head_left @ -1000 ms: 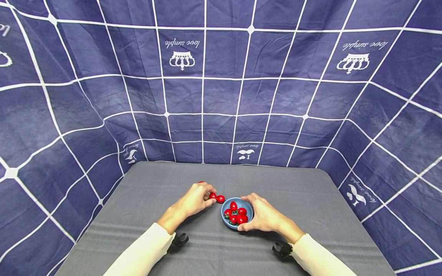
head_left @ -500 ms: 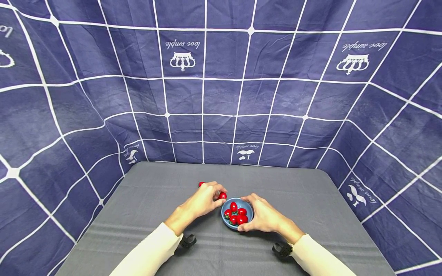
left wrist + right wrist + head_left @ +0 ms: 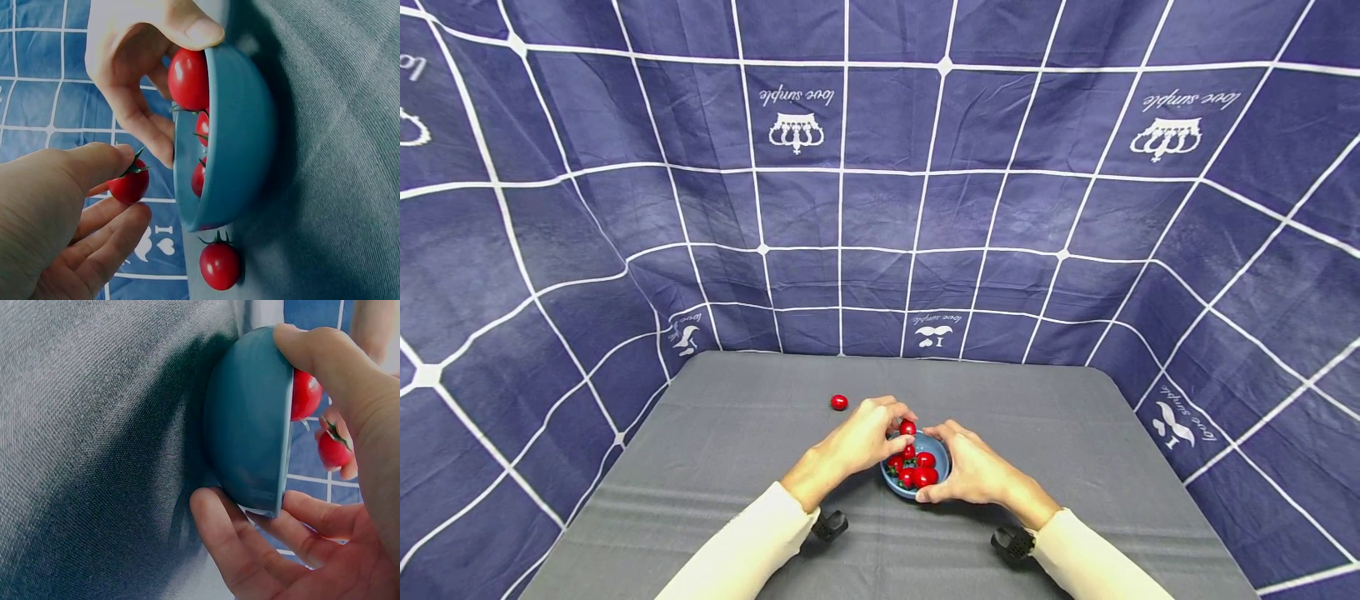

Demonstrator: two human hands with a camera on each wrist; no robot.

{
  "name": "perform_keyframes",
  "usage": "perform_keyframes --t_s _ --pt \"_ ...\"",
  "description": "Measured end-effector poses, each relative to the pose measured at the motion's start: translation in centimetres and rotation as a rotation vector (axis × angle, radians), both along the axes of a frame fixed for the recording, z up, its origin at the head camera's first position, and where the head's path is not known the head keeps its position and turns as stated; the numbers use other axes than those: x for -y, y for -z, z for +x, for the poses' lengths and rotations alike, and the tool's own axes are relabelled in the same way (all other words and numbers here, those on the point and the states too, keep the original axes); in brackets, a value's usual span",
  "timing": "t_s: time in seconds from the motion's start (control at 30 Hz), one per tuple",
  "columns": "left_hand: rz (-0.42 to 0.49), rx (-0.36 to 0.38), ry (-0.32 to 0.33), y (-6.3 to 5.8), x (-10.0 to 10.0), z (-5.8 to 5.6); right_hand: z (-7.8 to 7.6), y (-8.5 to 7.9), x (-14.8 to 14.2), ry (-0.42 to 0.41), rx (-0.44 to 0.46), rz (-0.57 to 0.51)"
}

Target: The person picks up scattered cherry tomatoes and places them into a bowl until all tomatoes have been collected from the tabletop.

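Note:
My left hand point(image 3: 868, 432) pinches a small red cherry tomato point(image 3: 129, 187) between thumb and fingers, its green calyx showing. In the head view that tomato overlaps the far rim of the blue bowl point(image 3: 247, 140). Several cherry tomatoes point(image 3: 927, 477) lie inside the bowl, partly covered by the left thumb in the head view. My right hand point(image 3: 973, 471) grips the bowl from the right, thumb on the rim and fingers around the other side, as the right wrist view shows. In the left wrist view a cherry tomato point(image 3: 220, 266) lies on the cloth close beside the bowl.
A loose cherry tomato point(image 3: 838, 402) lies toward the back left in the head view. Grey cloth point(image 3: 1030, 417) covers the table. A blue curtain with white grid lines point(image 3: 880, 208) stands behind the table and along both sides.
My left hand has moved right from the tomatoes on the cloth to the bowl, carrying a cherry tomato. The back-left tomato has come into full view; the right hand and bowl stay put.

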State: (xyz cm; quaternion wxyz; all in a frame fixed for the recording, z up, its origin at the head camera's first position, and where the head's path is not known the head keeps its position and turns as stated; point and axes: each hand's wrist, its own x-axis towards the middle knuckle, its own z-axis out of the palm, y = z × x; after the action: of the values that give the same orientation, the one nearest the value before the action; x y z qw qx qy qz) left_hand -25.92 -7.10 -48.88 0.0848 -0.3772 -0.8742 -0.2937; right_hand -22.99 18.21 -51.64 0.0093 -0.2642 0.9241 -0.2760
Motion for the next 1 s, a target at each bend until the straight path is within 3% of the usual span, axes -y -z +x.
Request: perform_keyframes --t_s 0.27,0.5,1.0 --pt "-0.023 0.001 -0.008 0.0 -0.3 0.1 -0.1 0.0 0.0 -0.006 -0.004 -0.002" --pt "-0.083 -0.006 -0.056 -0.2 0.0 0.4 0.1 0.0 0.0 -0.003 -0.005 0.014" --pt "-0.068 -0.017 -0.078 0.1 1.1 0.3 0.1 -0.1 0.0 -0.002 -0.011 0.016"
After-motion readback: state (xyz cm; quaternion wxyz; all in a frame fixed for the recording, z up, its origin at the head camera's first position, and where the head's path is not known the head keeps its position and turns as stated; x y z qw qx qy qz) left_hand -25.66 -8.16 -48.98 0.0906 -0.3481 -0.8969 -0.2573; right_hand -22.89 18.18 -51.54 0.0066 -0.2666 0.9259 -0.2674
